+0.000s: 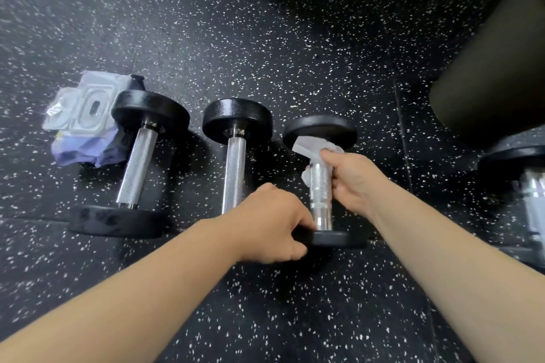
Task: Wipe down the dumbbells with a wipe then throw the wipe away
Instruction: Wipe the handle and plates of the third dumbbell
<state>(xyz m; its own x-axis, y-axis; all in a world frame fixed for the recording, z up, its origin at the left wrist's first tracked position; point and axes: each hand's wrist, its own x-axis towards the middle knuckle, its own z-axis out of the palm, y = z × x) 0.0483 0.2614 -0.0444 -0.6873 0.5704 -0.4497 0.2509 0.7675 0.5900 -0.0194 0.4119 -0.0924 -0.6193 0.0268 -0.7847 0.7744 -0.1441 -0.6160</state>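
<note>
The right hand [351, 180] holds wipe [309, 146] against dumbbell handle [321, 200]; left hand [271, 224] grips plate [336, 238].

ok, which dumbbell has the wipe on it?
The third dumbbell from the left: right hand holds the wipe round its handle, left hand grips its near plate.

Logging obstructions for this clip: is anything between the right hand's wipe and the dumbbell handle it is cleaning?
Nothing visible. The right hand holds the wipe directly against the dumbbell handle, fingers curled round both; the left hand grips the near plate.
</note>
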